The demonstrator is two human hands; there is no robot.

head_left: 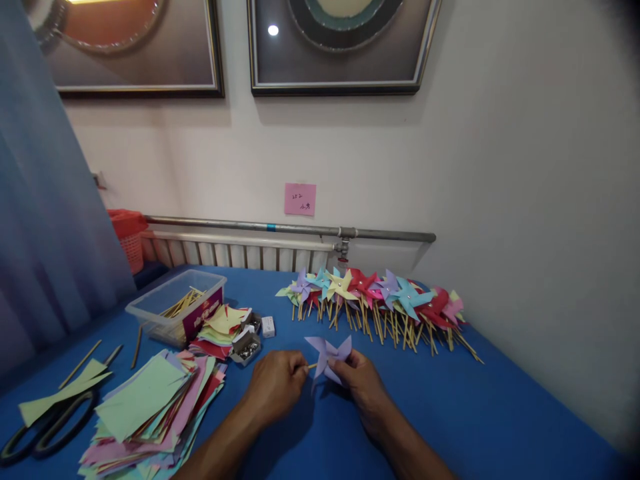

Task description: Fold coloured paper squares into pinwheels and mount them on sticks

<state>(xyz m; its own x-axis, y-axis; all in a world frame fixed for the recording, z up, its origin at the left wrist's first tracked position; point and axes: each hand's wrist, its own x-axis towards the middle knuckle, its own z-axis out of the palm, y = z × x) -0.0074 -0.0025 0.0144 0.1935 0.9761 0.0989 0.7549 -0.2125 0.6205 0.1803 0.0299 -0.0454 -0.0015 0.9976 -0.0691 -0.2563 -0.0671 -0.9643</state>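
1. Near left: uneven paper stack [143, 397] just beside the left forearm [225, 437]; a brush of the arm could slide sheets. Scissors [55, 415] lie under a paper strip [60, 392], blade tip bare; careless reaching risks a nick.
2. Centre: lilac pinwheel [326, 353] over the blue surface [500, 413], between the hands. Left hand [277, 383]: grip clamped on stick [313, 365]. Right hand [364, 383]: grip pinched on the pinwheel, thumb near its middle. Paper could tear or crease if stick and vanes are pulled against each other. Fastener: cannot tell.
3. Beyond: open box [245, 348] of metal bits; a knock could spill them. White carton [269, 327]: print too small.
4. Tub [163, 329]: purple label [203, 313], pale lettering, illegible.
5. Far right: pinwheel pile [375, 287], heads overlapping; pressure could bend vanes.
6. Wall [360, 153]: pink note [300, 199], handwritten, perhaps "252"; characters below uncertain.
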